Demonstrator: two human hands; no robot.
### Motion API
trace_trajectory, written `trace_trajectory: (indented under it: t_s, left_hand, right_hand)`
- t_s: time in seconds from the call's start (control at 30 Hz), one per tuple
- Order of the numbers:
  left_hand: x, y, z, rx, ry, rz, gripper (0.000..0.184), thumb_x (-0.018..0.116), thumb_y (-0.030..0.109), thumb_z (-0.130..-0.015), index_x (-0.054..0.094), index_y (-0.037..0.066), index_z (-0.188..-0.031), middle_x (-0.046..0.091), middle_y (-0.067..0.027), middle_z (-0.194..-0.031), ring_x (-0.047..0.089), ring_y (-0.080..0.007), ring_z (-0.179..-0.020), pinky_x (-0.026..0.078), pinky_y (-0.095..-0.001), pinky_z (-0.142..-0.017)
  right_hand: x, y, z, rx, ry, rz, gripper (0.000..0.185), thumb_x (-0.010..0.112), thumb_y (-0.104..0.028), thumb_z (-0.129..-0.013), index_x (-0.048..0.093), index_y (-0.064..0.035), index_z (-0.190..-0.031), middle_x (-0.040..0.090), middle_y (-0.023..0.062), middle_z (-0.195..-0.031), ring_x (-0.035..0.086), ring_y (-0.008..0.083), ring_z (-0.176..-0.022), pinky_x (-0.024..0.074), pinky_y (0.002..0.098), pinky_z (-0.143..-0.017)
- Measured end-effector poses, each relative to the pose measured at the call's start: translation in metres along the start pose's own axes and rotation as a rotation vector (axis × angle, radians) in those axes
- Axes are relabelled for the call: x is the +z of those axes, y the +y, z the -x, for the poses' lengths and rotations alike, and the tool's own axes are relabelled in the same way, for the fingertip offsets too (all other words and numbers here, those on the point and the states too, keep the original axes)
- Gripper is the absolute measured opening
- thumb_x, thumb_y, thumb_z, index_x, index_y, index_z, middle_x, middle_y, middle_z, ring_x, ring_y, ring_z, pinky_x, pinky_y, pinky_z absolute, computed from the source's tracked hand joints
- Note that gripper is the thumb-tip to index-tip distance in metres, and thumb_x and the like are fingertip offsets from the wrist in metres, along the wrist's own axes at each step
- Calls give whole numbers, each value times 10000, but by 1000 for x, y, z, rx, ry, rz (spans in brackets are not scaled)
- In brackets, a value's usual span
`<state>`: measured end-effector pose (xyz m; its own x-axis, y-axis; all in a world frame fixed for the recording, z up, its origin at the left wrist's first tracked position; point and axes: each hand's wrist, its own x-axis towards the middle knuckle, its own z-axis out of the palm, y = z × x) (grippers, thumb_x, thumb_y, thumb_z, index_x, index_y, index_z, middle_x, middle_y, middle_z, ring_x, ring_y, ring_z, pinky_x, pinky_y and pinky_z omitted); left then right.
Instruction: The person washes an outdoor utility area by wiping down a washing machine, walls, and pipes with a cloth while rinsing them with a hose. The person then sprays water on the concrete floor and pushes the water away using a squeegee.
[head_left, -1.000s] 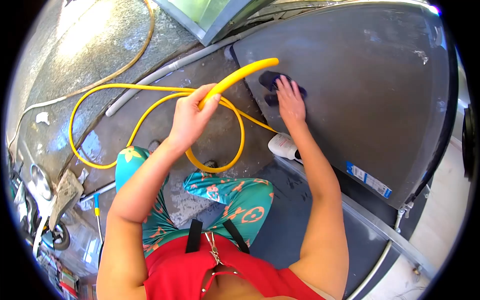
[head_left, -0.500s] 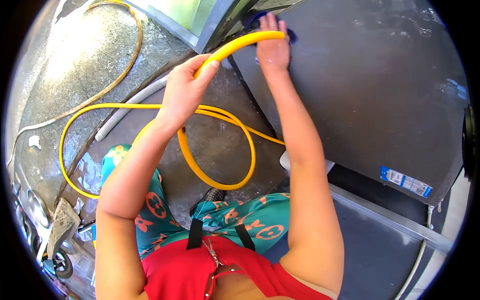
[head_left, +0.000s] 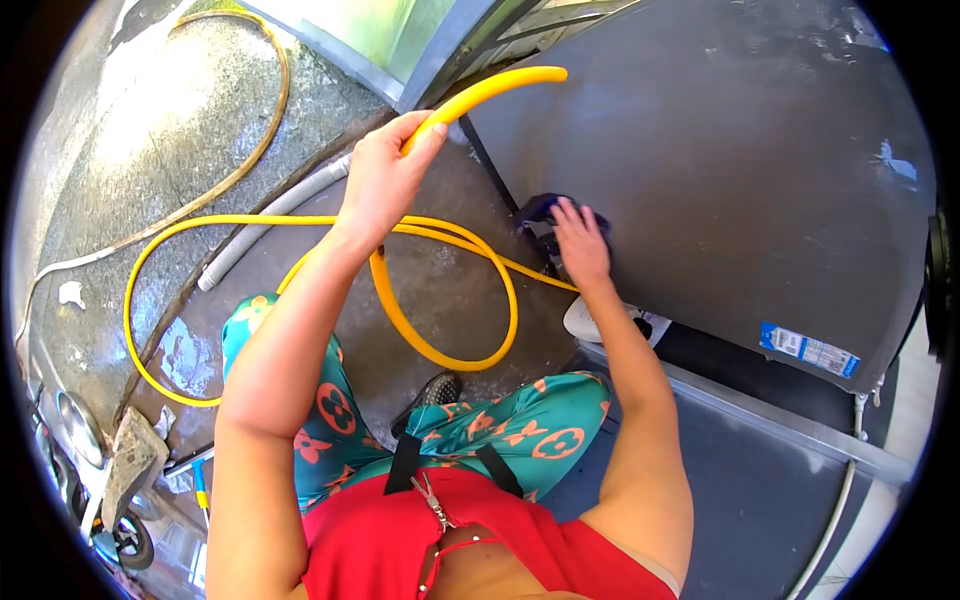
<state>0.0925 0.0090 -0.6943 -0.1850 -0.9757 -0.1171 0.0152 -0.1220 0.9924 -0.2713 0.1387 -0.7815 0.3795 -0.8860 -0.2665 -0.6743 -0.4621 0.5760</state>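
My left hand (head_left: 390,175) is wrapped round a yellow hose (head_left: 490,90) near its free end, which curves to the right over the edge of a large dark panel (head_left: 720,180). The rest of the hose loops below on the wet ground. My right hand (head_left: 582,240) presses a dark blue cloth (head_left: 545,212) against the panel's left edge, with its fingers lying on top of the cloth. A white bottle (head_left: 582,320) lies just below my right wrist, partly hidden by the forearm. No water shows at the hose end.
A grey pipe (head_left: 270,220) and an older hose (head_left: 215,180) lie at the left. A glass-panelled metal frame (head_left: 395,75) stands at the top. A stone block (head_left: 132,458) is at the lower left, and a metal rail (head_left: 780,415) crosses the lower right.
My right hand and the cloth went up to the panel's upper left corner, then came back down along its left edge. My left hand stays on the hose. The view has shifted.
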Motion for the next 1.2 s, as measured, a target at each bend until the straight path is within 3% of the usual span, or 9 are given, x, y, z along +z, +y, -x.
trace_trajectory:
  t_s: [0.13,0.3,0.47,0.6,0.8,1.0,1.07,1.13,1.2]
  left_hand:
    - [-4,0,-4,3,-15,-45,282,590,250,-947,656,35,-1117,448,77,-645,369,-7,-548,284,-193,-476]
    - [3,2,-5,-3,-33,8,276,591,240,-945,656,30,-1112,455,77,-651,378,-8,-551,294,-195,-479]
    - [8,3,0,6,-11,8,277,601,231,-930,654,17,-1097,485,49,-663,410,-26,-588,332,-214,-522]
    - [12,3,9,-44,-26,-9,284,628,215,-900,650,-9,-1072,542,-5,-683,473,-65,-656,414,-257,-606]
    - [19,3,15,-81,-108,-1,284,629,212,-908,647,-14,-1080,538,21,-706,459,-58,-665,404,-243,-611]
    - [40,8,19,-3,-310,131,297,562,186,-961,591,3,-1193,410,83,-677,316,4,-532,225,-181,-457]
    - [44,10,21,18,-345,150,299,562,187,-962,589,1,-1195,406,84,-676,316,6,-533,219,-180,-456]
    - [49,8,21,16,-376,175,308,563,186,-962,582,4,-1210,397,89,-673,313,7,-531,213,-180,-455]
    - [51,8,22,-7,-423,231,310,561,181,-963,578,3,-1216,393,90,-670,308,6,-529,212,-180,-456]
  right_hand:
    - [-96,55,7,277,223,-36,251,537,-202,-876,692,-140,-1063,489,5,-1413,334,216,-1395,253,529,-1080]
    - [-145,85,-107,407,503,39,263,535,-174,-864,677,-117,-1079,500,39,-1402,362,253,-1378,234,552,-1090]
    - [-71,46,-240,296,541,118,385,474,-215,-889,619,-22,-1189,506,66,-1394,331,253,-1394,232,515,-1127]
    - [25,-19,-254,201,254,149,480,450,-234,-893,542,-5,-1305,378,86,-1493,264,235,-1421,173,458,-1172]
    - [20,-30,-87,-152,-176,144,490,430,-209,-918,475,-41,-1376,339,15,-1526,186,184,-1448,99,402,-1190]
    - [-55,49,64,170,72,28,387,528,-226,-893,601,-165,-1268,367,-38,-1512,256,163,-1427,109,473,-1169]
    - [-92,87,95,317,331,69,291,583,-234,-882,662,-209,-1161,437,-75,-1459,308,161,-1404,159,502,-1130]
    - [-131,126,129,407,380,128,88,637,-276,-859,687,-206,-875,517,-82,-1373,379,178,-1362,189,578,-1073]
    - [-171,162,156,479,467,229,65,632,-233,-778,670,-207,-823,535,-21,-1354,400,249,-1355,77,579,-1118]
